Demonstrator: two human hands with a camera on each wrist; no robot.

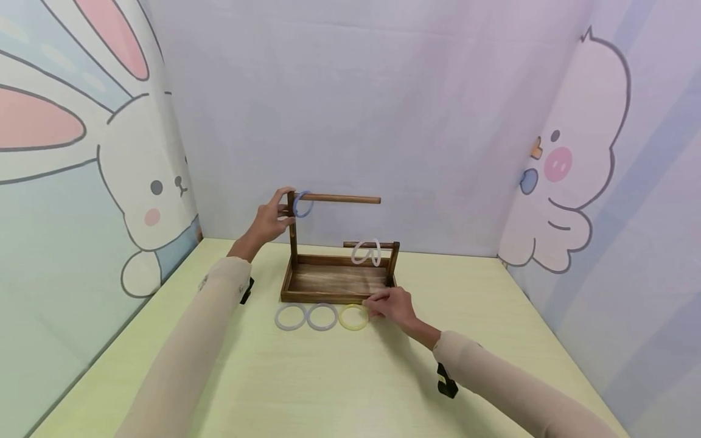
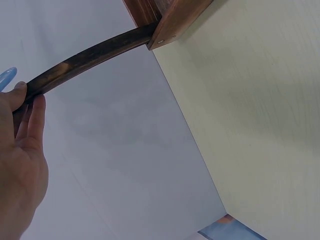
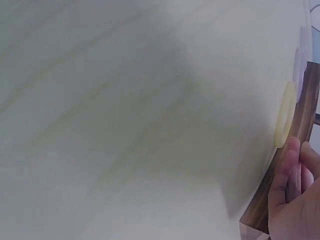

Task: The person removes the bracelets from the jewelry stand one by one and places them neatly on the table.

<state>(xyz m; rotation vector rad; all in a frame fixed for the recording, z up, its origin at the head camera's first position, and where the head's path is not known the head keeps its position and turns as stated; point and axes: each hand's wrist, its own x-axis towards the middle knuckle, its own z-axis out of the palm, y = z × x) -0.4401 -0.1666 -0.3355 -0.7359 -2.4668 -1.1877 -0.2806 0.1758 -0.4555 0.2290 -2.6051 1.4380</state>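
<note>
A brown wooden stand [image 1: 324, 298] has a tray base, a tall left post with an upper bar, and a short right post with a lower bar. My left hand [image 1: 269, 220] grips the tall post near its top, thumb and fingers on either side. Close by, a blue ring [image 1: 303, 204] hangs on the upper bar. My right hand [image 1: 395, 306] pinches the tray's front rim near its right corner, partly covering it. Right beside those fingertips, a yellow ring [image 1: 353, 328] lies on the table. In the right wrist view the fingers [image 3: 289, 162] overlap the wood.
Two pale lavender rings [image 1: 322, 328] lie in line with the yellow one, before the tray. Whitish rings [image 1: 376, 252] hang from the lower bar [image 1: 353, 244]. Cloth walls [image 1: 438, 121] with cartoon animals close off the back and sides of the pale yellow table [image 1: 306, 389].
</note>
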